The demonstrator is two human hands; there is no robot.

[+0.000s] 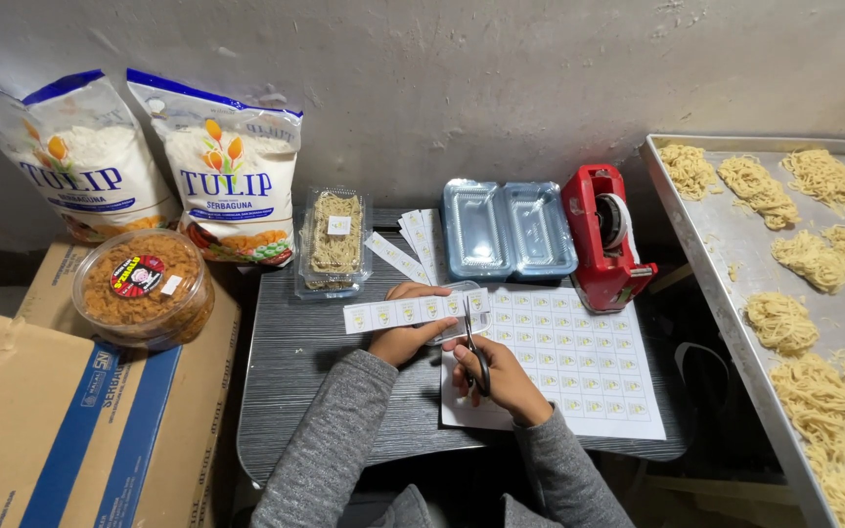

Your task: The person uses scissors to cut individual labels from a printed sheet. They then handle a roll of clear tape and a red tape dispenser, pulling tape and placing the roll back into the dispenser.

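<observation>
Small dark table (pixel 344 391), seated person in grey sleeves.

Left hand (pixel 408 332): fingers closed on one strip of labels (pixel 413 311), held flat and level across the table so its free end stays taut for the blades.

Right hand (pixel 501 376): clenched through the handles of one pair of scissors (pixel 472 342), tips pointing away, blades meeting the strip where it joins the sheet.

One printed label sheet (pixel 579 367): lies flat under the right hand, within reach, several rows uncut.

Cut strips (pixel 413 244): a loose fan of roughly five or six behind the hands, set aside out of the way; exact count unclear.

One red tape dispenser (pixel 606 235), just beyond the sheet.

One clear packed box of noodles (pixel 334 240), labelled on top.

Empty clear trays (pixel 506 230): two wells side by side.

Two flour bags (pixel 232 166), leaning on the wall.

One round tub (pixel 144 288) on cardboard boxes (pixel 51 420).

One metal tray (pixel 726 254) at right, about a dozen noodle nests spread apart.
</observation>
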